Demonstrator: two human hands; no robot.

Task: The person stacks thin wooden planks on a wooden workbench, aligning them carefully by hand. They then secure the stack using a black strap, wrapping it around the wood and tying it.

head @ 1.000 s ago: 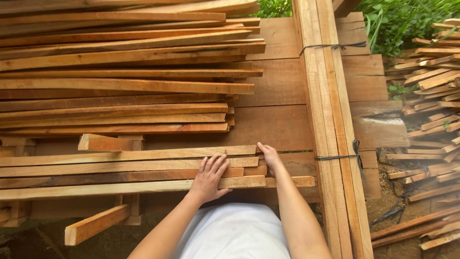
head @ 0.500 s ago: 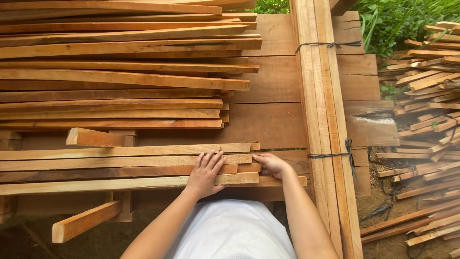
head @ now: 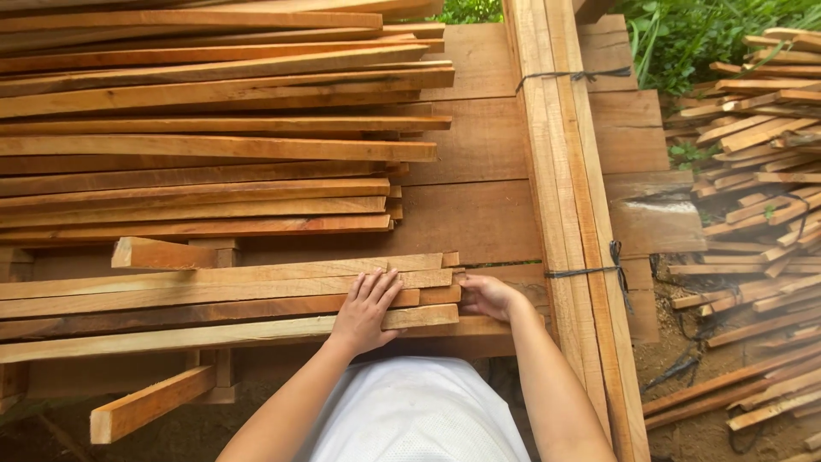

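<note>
Hands [head: 363,312] square slat ends [head: 440,291] (flush-ish) — together.

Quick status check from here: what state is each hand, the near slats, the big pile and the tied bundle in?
Left hand: flat, fingers spread, pressing on the near slats.
Right hand: cupped against the slat ends, no closed grip.
Near slats: lying flat side by side, right ends roughly aligned.
Big pile: loosely stacked, ends uneven.
Tied bundle: bound with dark cord in two places, lying crosswise.
Short block: loose, tilted, below the slats.
</note>
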